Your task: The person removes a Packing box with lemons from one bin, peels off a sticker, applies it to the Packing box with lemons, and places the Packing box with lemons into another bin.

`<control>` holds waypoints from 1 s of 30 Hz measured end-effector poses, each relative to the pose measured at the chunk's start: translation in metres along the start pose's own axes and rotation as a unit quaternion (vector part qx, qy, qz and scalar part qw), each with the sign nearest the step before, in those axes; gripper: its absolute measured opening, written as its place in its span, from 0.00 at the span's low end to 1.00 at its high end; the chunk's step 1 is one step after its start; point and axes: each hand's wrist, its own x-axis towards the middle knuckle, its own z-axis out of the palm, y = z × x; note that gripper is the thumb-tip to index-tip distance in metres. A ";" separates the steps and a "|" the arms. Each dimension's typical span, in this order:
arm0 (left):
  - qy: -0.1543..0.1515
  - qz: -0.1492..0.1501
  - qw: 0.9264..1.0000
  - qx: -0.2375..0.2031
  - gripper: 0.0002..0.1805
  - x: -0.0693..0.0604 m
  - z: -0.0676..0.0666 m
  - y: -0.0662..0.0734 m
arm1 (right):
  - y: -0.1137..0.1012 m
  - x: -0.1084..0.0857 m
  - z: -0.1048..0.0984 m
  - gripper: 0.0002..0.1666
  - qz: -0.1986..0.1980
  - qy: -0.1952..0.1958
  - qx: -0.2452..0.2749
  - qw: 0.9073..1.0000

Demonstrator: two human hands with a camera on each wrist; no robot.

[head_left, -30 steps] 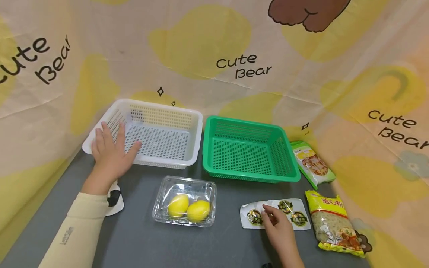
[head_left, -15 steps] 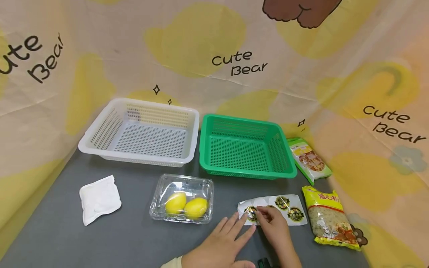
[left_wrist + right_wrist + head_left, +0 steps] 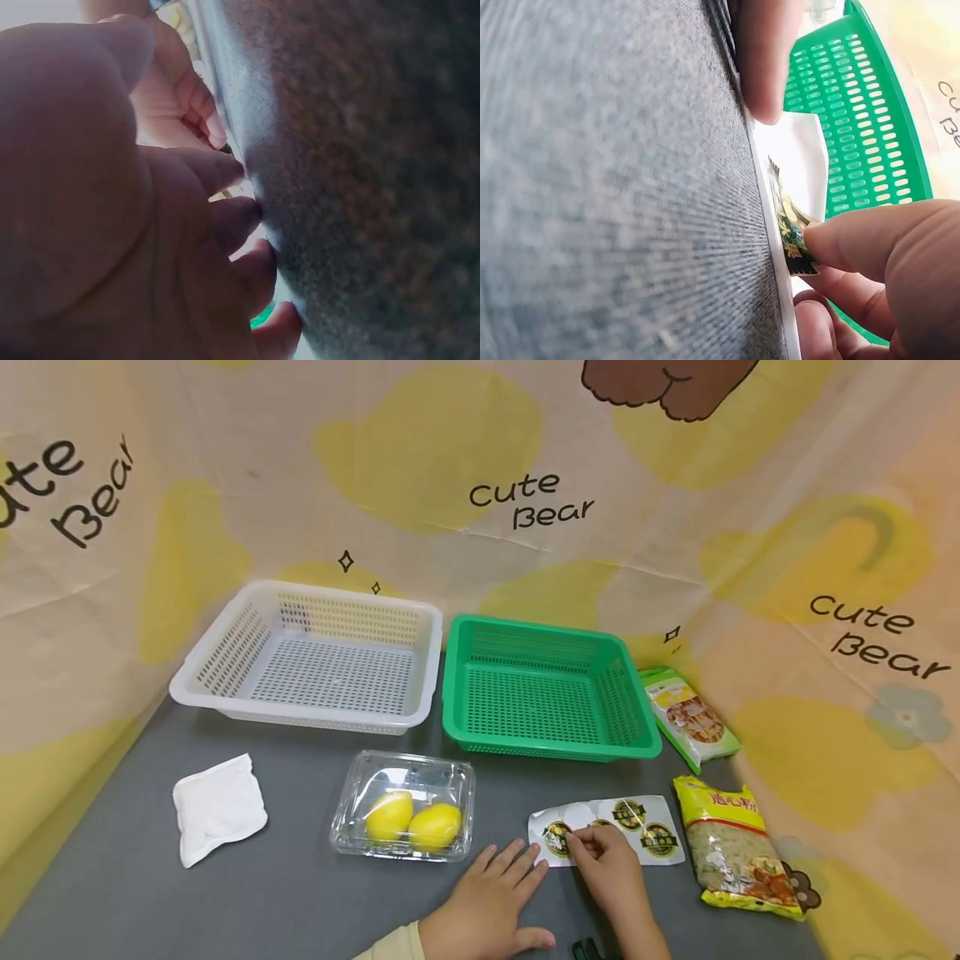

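Note:
A white sticker sheet (image 3: 577, 814) with several round black-and-gold stickers lies on the grey table. My right hand (image 3: 611, 877) pinches the edge of the leftmost sticker (image 3: 787, 225) between thumb and forefinger; in the right wrist view that edge is raised from the backing. Flat beside it rests my left hand (image 3: 487, 906), palm down with spread fingers, a fingertip at the sheet's lower left edge. Behind the left hand stands a shut clear plastic box (image 3: 401, 806) with two yellow lemons (image 3: 435, 827) inside. The left wrist view is dark and mostly palm.
At the back stand a white basket (image 3: 337, 718) and a green basket (image 3: 551, 750), side by side. A white square packet (image 3: 220, 810) lies on the left. To the right are a yellow pasta bag (image 3: 735, 847) and a green-edged food packet (image 3: 690, 718). Printed cloth hangs behind.
My left hand has come from the white basket, over the white packet, to the sticker sheet and settled on the table. My right hand has shifted slightly left to the leftmost sticker.

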 end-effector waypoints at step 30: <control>0.013 -0.005 1.000 -0.026 0.52 0.001 0.008 0.003 | -0.013 -0.007 0.002 0.08 -0.005 0.019 -0.024 1.000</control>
